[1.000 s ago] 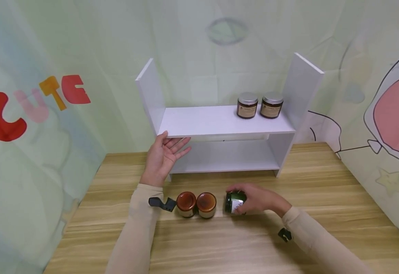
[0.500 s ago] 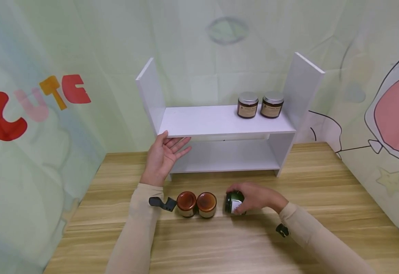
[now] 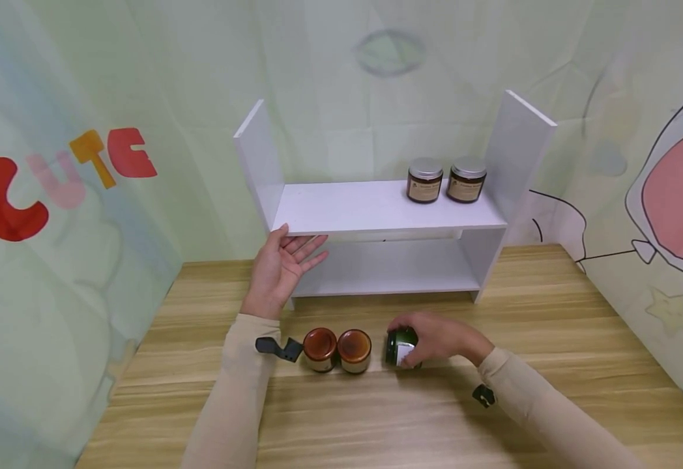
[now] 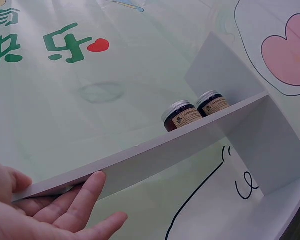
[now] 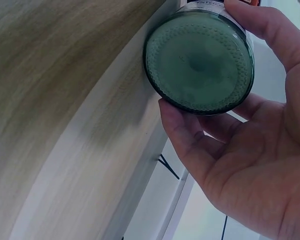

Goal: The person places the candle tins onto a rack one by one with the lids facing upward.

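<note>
My left hand (image 3: 276,273) holds the front left edge of the white shelf (image 3: 341,207). Its thumb lies over the upper board and its fingers reach underneath, as the left wrist view shows on the board (image 4: 140,150). In my right hand (image 3: 438,337) is a green glass jar (image 3: 401,346) with a pale label, tipped on its side low over the table. Its round base (image 5: 197,62) faces the right wrist camera, with thumb and fingers on opposite sides. Left of it, two amber jars (image 3: 320,345) (image 3: 354,350) stand side by side on the table.
Two dark jars (image 3: 425,181) (image 3: 466,181) with silver lids stand at the right end of the upper board, near the upright side panel (image 3: 517,153). A lower board (image 3: 388,266) runs beneath. Printed cloth walls (image 3: 212,163) enclose the wooden table (image 3: 341,417).
My right wrist and forearm have shifted slightly left, and the label on the green jar shows at a slightly different turn. My left hand keeps its place on the shelf.
</note>
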A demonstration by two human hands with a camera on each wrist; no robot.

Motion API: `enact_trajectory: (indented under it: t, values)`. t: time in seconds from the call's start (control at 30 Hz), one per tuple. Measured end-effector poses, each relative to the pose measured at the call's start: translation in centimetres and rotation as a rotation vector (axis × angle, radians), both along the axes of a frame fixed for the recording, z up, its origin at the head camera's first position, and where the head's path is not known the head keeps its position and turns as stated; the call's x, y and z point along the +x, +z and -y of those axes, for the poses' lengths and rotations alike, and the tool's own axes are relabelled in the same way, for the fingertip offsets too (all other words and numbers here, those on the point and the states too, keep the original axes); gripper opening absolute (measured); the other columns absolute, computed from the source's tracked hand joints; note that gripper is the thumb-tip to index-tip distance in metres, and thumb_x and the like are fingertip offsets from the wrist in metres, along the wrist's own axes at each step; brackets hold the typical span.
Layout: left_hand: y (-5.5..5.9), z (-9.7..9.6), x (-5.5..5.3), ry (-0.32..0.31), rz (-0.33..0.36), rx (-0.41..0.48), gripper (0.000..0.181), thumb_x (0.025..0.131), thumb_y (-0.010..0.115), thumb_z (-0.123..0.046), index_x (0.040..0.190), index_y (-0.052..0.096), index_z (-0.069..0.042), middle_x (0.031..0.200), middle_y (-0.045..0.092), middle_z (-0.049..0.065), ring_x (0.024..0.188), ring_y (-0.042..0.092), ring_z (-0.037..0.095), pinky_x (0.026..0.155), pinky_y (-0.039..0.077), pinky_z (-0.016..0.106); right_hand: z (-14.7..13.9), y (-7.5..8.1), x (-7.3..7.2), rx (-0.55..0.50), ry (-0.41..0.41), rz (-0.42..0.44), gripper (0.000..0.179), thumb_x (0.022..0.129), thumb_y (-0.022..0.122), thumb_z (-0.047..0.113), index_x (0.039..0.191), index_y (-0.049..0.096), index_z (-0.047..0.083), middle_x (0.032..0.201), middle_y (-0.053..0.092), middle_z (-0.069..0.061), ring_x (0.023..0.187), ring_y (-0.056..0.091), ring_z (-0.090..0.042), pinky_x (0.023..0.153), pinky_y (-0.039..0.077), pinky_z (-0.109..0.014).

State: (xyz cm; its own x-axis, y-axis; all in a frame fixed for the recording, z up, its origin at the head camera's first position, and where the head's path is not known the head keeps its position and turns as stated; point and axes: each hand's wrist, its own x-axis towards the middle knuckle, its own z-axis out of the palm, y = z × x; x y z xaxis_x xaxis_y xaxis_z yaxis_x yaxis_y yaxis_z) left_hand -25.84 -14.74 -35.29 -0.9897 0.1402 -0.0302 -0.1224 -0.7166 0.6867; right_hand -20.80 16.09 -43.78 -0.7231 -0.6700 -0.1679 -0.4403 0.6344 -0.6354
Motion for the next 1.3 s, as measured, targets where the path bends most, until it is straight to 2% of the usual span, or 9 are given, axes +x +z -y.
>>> enact_trajectory:
  t: [0.1,0.23,0.53,0.73,1.3]
  values:
    - [-0.05,0.01,-0.01,0.001,0.003,0.006,0.026,0.11,0.045,-0.03,0.111,0.054,-0.005,0.11,0.075,0.015,0.116,0.069,0.034,0.112,0.037,0.062,-0.03,-0.02,0.1,-0.014,0.003,-0.011,0.063,0.075,0.087,0.022,0.13,0.062,0.004,0.111,0.066,0.0,0.097,0.062,-0.021,0.077,0.054,-0.029]
    - [-0.07,0.02,0.01,-0.002,0.001,0.005,0.026,0.11,0.044,-0.03,0.113,0.054,-0.005,0.11,0.075,0.015,0.11,0.072,0.032,0.112,0.036,0.063,-0.05,-0.09,0.17,-0.023,0.001,-0.027,0.063,0.074,0.087,0.023,0.13,0.063,0.005,0.109,0.066,0.001,0.095,0.062,-0.02,0.076,0.053,-0.028]
    - [-0.08,0.01,-0.03,-0.002,-0.013,-0.008,0.027,0.11,0.044,-0.03,0.112,0.055,-0.005,0.106,0.076,0.014,0.11,0.072,0.031,0.113,0.036,0.063,-0.28,-0.45,0.17,-0.091,-0.002,0.003,0.067,0.075,0.086,0.022,0.134,0.06,0.002,0.113,0.066,-0.005,0.095,0.062,-0.025,0.073,0.053,-0.028]
    - [-0.06,-0.03,0.01,-0.003,-0.01,-0.005,0.027,0.11,0.045,-0.03,0.109,0.055,-0.005,0.105,0.076,0.014,0.11,0.072,0.031,0.112,0.036,0.063,-0.37,-0.55,0.27,-0.11,-0.007,0.001,0.068,0.076,0.085,0.022,0.135,0.059,0.003,0.114,0.066,-0.005,0.095,0.061,-0.024,0.072,0.052,-0.027]
    - [-0.11,-0.04,-0.11,-0.004,0.001,0.003,0.026,0.11,0.044,-0.03,0.115,0.053,-0.005,0.107,0.076,0.014,0.108,0.073,0.03,0.113,0.036,0.062,-0.84,-0.83,0.68,-0.16,-0.06,0.026,0.07,0.078,0.083,0.023,0.14,0.056,0.005,0.116,0.065,-0.004,0.095,0.059,-0.018,0.073,0.053,-0.027]
